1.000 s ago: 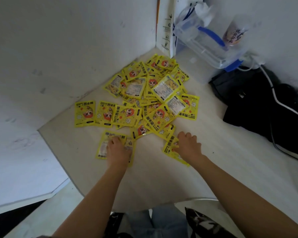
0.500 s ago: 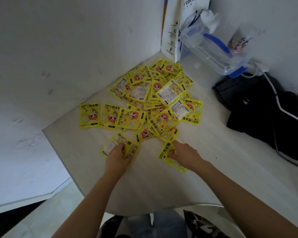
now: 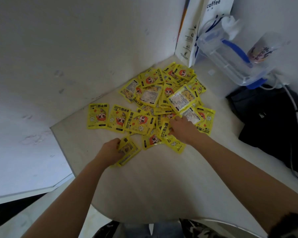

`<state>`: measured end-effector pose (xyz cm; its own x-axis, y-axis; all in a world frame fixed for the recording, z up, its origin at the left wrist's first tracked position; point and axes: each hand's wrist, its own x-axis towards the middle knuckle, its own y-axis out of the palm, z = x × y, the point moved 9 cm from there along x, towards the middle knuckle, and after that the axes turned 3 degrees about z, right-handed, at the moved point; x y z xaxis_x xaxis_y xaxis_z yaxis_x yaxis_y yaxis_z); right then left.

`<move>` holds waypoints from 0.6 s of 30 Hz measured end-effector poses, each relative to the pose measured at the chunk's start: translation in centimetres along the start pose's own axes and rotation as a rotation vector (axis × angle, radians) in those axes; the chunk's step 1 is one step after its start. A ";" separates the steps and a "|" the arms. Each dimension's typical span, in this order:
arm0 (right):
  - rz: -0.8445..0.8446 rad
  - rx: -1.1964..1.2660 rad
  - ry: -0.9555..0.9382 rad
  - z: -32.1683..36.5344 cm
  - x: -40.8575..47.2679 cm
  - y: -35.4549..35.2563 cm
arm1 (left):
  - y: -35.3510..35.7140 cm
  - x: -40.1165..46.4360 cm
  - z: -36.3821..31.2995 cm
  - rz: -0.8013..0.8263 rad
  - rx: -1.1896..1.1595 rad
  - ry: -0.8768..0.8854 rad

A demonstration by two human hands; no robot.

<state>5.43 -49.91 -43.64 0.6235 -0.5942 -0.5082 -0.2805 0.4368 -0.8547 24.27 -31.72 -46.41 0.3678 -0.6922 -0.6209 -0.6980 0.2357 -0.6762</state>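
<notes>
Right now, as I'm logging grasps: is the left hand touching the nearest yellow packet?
Touching. Head view: the left hand pinches the edge of the yellow packet.

1. I find bare surface (image 3: pixel 153 186) between the near edge and the packets (image 3: pixel 163 98): open passage there.
2. Left, the wall (image 3: pixel 67 57) stands close beside the packets.
3. Right, a black bag (image 3: pixel 268 121) and white cable (image 3: pixel 293 107) block the way; a clear box (image 3: pixel 230 62) fills the far corner.
</notes>
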 end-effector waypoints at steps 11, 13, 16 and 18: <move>0.024 -0.078 -0.049 0.0 2.7 -0.2 | -0.2 0.5 -0.3 -0.043 0.172 0.026; 0.010 -0.076 -0.031 -0.2 2.7 -0.6 | -0.1 0.6 -0.4 -0.033 0.160 0.018; 0.015 -0.059 -0.017 -0.5 2.5 -0.8 | 0.0 0.8 -0.3 -0.026 0.134 -0.004; 0.026 -0.059 -0.005 -0.8 2.3 -0.8 | 0.2 0.9 -0.3 -0.023 0.124 -0.013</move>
<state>6.51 -52.17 -44.22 0.6194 -0.5794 -0.5297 -0.3390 0.4112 -0.8462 24.25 -32.50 -46.97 0.3915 -0.6897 -0.6092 -0.6083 0.3028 -0.7337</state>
